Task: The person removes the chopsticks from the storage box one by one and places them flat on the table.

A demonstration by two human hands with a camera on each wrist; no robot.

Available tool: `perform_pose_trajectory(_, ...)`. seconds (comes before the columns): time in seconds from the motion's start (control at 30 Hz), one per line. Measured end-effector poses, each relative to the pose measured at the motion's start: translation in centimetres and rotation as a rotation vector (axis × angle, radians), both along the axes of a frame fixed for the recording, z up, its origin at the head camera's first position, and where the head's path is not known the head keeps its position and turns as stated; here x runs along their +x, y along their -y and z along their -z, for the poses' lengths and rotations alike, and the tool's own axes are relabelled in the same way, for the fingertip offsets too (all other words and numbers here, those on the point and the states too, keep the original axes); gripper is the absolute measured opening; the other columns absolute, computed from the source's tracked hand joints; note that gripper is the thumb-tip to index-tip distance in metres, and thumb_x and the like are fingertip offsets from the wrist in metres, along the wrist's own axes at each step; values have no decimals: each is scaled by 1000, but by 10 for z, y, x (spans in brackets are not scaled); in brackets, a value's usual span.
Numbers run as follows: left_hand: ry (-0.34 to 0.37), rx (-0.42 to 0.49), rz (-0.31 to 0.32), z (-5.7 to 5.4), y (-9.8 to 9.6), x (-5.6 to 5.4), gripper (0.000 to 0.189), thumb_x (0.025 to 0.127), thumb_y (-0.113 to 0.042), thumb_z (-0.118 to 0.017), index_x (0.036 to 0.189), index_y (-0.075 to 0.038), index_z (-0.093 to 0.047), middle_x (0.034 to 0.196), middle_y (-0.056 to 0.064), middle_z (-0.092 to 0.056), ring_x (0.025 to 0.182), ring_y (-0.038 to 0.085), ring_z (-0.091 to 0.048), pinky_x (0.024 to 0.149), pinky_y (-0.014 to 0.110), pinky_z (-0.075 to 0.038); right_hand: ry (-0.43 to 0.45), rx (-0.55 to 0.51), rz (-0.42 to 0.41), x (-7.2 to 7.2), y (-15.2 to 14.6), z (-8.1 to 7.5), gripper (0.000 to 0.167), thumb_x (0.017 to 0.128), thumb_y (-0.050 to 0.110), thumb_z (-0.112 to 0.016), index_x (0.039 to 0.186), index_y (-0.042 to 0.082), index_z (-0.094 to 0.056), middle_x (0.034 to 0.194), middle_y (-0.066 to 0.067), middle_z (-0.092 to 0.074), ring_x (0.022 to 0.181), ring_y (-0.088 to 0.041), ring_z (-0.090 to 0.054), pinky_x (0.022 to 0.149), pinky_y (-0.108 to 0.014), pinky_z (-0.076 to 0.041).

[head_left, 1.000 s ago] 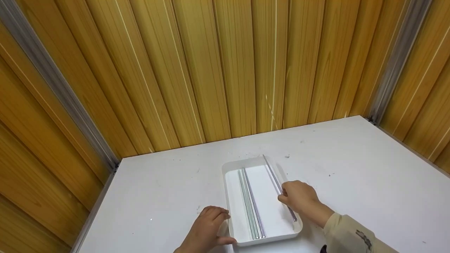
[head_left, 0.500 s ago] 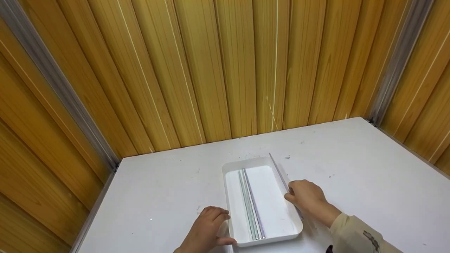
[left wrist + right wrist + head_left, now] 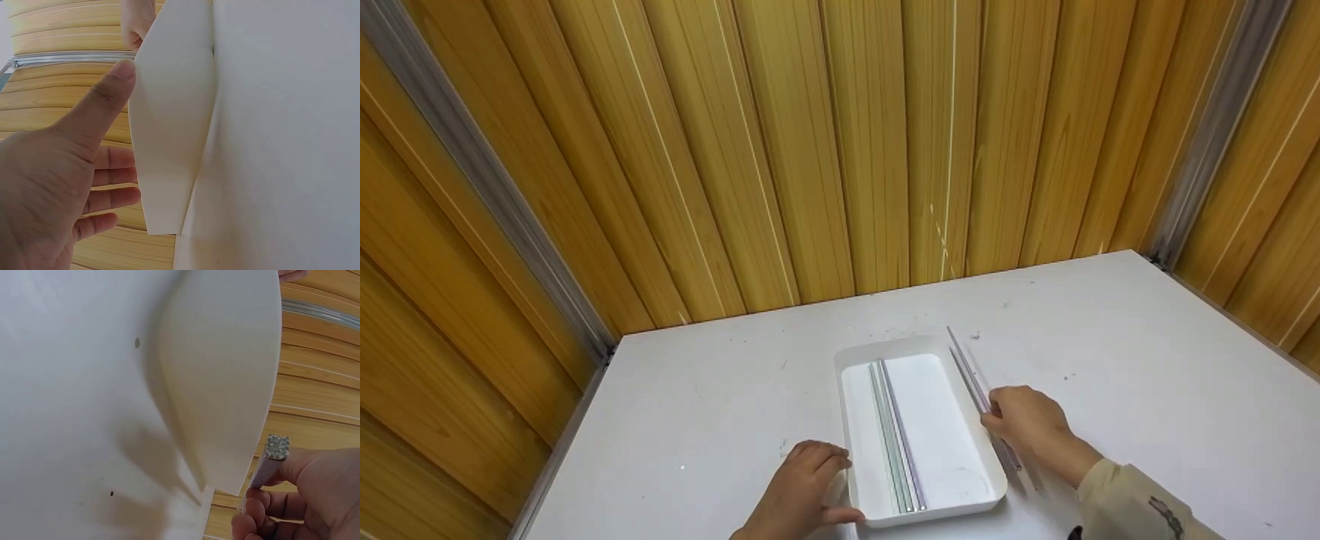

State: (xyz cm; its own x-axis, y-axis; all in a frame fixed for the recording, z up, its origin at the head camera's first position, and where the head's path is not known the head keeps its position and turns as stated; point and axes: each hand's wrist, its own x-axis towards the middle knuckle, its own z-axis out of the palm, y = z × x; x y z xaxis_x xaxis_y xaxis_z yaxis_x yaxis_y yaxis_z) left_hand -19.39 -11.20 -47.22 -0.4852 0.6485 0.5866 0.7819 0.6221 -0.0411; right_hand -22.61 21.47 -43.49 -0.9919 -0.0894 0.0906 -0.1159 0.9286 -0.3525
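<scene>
A white rectangular tray [image 3: 934, 513] stands near the front of the table. Inside it, pale green chopsticks [image 3: 888, 439] and a purple chopstick [image 3: 905, 442] lie lengthwise, close together. My left hand [image 3: 804, 486] touches the tray's near left corner, thumb at the rim and fingers along the left wall; the left wrist view shows those fingers fairly straight. Just outside the right wall, my right hand [image 3: 1029, 421] pinches a purple chopstick [image 3: 969, 376] roughly parallel to that wall. Its square, glittery end [image 3: 277, 447] shows in the right wrist view.
A white table [image 3: 720, 390] with small marks carries the tray. Yellow wood-patterned panels [image 3: 840, 150] rise behind it and at both sides, with grey metal posts [image 3: 1222, 135] at the corners. Shadows of the right hand fall beside the tray.
My right hand has moved right with the purple chopstick, from above the tray's right side to outside its right wall. The left hand and the other chopsticks have stayed in place.
</scene>
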Motion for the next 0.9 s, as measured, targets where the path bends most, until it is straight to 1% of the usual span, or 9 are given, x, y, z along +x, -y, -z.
perform_pose_trajectory(0.33, 25, -12, -12, -1, 0, 0, 54, 70, -59, -70, 95, -11, -67, 99, -4, -65, 94, 11, -60, 88, 30, -53, 33, 2, 23, -3, -8, 10, 23, 82, 17, -61, 64, 12, -49, 57, 2, -48, 54, -13, -45, 47, -24, -32)
perform_pose_trajectory(0.43, 9, -5, -4, 0, 0, 0, 54, 69, -58, -71, 95, -11, -66, 98, -5, -65, 93, 10, -60, 88, 30, -53, 33, 5, 25, -4, -9, 14, 22, 82, 17, -62, 64, 11, -51, 58, 2, -49, 54, -14, -46, 47, -25, -33)
perform_pose_trajectory(0.57, 1, 1, 4, 1, 0, 0, 53, 68, -58, -72, 94, -11, -66, 99, -5, -64, 94, 11, -60, 88, 30, -52, 36, 17, 13, -4, -9, 17, 23, 84, 19, -65, 66, 11, -52, 58, 2, -51, 54, -13, -47, 48, -25, -36)
perform_pose_trajectory(0.7, 2, 8, 10, 1, 0, 0, 54, 68, -57, -72, 95, -11, -65, 99, -4, -63, 94, 11, -60, 88, 30, -52, 30, 28, 12, -4, -8, 20, 25, 84, 20, -65, 64, 11, -51, 57, 2, -50, 54, -14, -47, 47, -25, -35)
perform_pose_trajectory(0.9, -20, 18, 20, 4, 1, -1, 54, 67, -58, -73, 94, -12, -65, 99, -5, -63, 94, 10, -59, 88, 29, -52, 34, 45, 13, -4, -7, 27, 26, 85, 18, -65, 63, 11, -51, 56, 1, -50, 53, -14, -47, 46, -25, -35)
